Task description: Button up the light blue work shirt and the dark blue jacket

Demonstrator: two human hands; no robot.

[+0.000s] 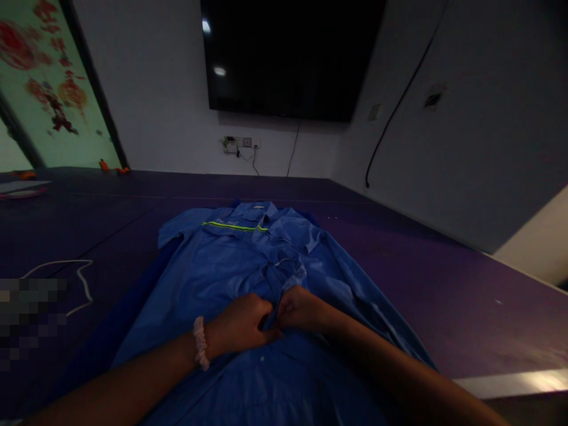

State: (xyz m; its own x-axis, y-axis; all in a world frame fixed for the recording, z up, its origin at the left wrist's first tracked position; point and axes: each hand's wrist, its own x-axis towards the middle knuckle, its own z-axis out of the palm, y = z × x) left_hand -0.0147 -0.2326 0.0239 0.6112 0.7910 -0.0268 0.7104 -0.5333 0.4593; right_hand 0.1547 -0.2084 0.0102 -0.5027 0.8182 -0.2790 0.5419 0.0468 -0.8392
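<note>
A blue short-sleeved work shirt [199, 278] lies spread out in front of me, its collar pointing away. A yellow-green stripe crosses its chest, and its front is partly open along the middle. My left hand [242, 322], with a pale scrunchie [200, 343] at the wrist, pinches the shirt's front edge. Just to the right, my right hand [302, 310] is closed on the same edge, fingers bunched. The two hands nearly touch over the lower front. Whatever small part sits between the fingertips is hidden. Darker blue cloth [146, 284] shows beneath the shirt.
The shirt lies on a purple surface [377, 254]. At the left a white cable [84, 281] curls near a pixelated patch. A large dark screen [293, 59] hangs on the far wall above sockets [247, 142]. A black cable [394, 109] runs down the right wall.
</note>
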